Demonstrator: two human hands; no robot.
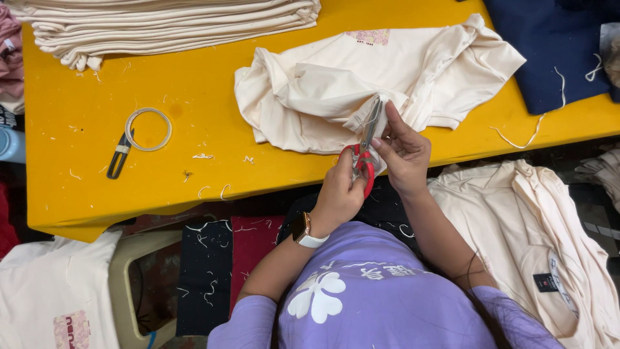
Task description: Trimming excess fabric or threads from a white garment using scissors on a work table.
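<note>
Left hand (339,194) fingers closed round red-handled scissors (365,150); right hand (405,152) fingers pinching cream shirt (361,81) edge beside blades, over yellow tabletop (194,97).

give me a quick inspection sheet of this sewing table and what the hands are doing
surface: yellow table, dotted with thread scraps.
job's things: cream t-shirt bunched at the near edge; red-handled scissors at its fabric.
clutter: stack of folded cream garments, tape ring, small thread snips, navy fabric.
hands: left hand grips the scissor handles; right hand pinches the fabric.
cables: nothing seen.
surroundings: cream shirts heaped beside the person, dark and red cloth under the table.
</note>
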